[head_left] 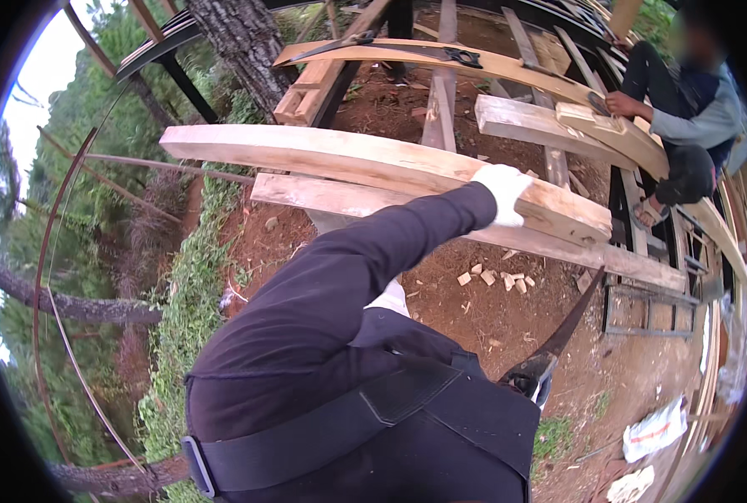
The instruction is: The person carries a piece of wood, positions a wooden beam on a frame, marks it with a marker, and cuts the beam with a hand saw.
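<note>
The left hand, white-gloved, clasps its fingers over a squared beam; right hand hidden, fingers untellable; tapered saw's handle partly obscured.

Soft daylight with faint shadows; the sky glares white toward ten o'clock. Edges curve into black; a head near two o'clock is blurred.

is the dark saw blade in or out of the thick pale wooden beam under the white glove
Out: the blade ends short of that thick beam. Touching the lower wooden beam: cannot tell.
</note>
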`<action>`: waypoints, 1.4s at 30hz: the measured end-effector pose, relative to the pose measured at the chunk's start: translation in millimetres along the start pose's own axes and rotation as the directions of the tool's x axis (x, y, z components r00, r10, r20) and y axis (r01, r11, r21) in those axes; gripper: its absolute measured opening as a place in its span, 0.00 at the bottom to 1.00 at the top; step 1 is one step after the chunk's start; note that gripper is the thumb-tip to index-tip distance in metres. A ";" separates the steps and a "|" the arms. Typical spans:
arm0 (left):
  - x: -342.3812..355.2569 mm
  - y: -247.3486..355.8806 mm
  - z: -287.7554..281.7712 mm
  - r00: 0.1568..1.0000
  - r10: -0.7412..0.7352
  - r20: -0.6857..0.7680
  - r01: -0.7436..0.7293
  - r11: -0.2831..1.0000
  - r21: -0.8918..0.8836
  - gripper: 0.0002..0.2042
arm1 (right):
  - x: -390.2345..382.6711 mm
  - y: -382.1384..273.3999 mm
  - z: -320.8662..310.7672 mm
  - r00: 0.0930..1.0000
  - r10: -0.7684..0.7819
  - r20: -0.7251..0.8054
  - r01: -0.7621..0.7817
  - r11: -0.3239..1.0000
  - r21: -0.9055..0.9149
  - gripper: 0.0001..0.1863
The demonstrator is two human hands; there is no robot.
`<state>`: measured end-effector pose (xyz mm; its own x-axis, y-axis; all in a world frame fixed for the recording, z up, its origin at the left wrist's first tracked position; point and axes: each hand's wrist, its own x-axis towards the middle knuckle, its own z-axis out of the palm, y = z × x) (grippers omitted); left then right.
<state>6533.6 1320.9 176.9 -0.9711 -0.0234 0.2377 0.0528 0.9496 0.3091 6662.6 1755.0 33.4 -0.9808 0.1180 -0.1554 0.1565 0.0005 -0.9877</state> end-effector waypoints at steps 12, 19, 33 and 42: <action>82.4 -35.2 -0.7 0.935 -0.178 0.307 0.077 0.947 0.312 0.52 | -39.9 -59.4 51.9 0.999 0.024 -0.046 -0.009 0.954 0.300 0.36; 87.1 -41.7 13.8 0.923 -0.073 0.377 0.072 0.997 0.018 0.45 | -55.5 -77.8 99.5 0.976 -0.078 -0.202 0.124 0.965 0.231 0.36; 19.9 -72.5 -14.4 0.933 -0.080 0.350 0.066 0.997 0.050 0.51 | -31.0 -155.1 120.6 0.955 -0.296 0.001 0.284 0.915 0.285 0.37; 32.7 -95.2 14.3 0.953 -0.133 0.274 0.211 0.937 -0.278 0.34 | 20.4 -177.1 104.8 0.871 -0.330 0.364 0.254 0.937 0.241 0.37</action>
<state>6493.6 1234.1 142.1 -0.9957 -0.0633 -0.0669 -0.0908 0.7978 0.5961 6602.6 1653.2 203.1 -0.9482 -0.2590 0.1837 -0.1308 -0.2085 -0.9692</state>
